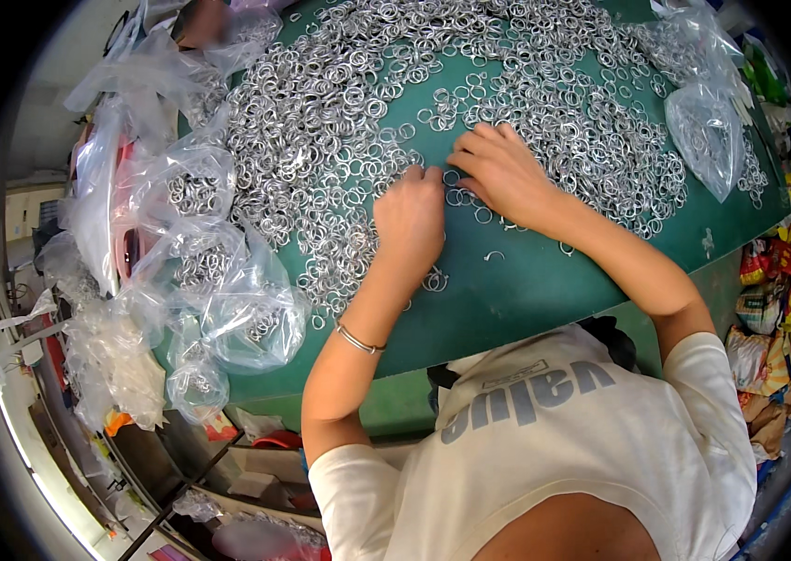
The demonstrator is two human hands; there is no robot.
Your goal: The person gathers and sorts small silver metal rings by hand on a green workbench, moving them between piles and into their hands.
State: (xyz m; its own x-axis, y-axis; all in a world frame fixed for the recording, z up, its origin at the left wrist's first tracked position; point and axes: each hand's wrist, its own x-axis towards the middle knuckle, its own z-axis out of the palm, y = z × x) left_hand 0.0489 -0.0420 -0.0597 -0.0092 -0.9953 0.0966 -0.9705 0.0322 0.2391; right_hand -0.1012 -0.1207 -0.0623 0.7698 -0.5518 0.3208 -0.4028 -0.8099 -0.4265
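Silvery metal rings [321, 122] lie in a thick spread over the green tabletop [526, 299]. My left hand [411, 217] is at the inner edge of the left heap, back up, fingers curled in. What those fingers pinch is hidden beneath them. Just to its right, my right hand [500, 176] reaches in over the lower edge of the right heap with bent fingers. One metal ring [452, 177] shows between its thumb and forefinger tips. Several rings lie under and beside this hand. A single ring [494, 255] sits apart, nearer to me. A bangle circles my left wrist.
Clear plastic bags [251, 309] with rings inside crowd the table's left side. Another clear bag [706, 131] lies at the far right. Colourful packages [769, 290] are piled beyond the right edge. Below the left edge are shelves with boxes [265, 472].
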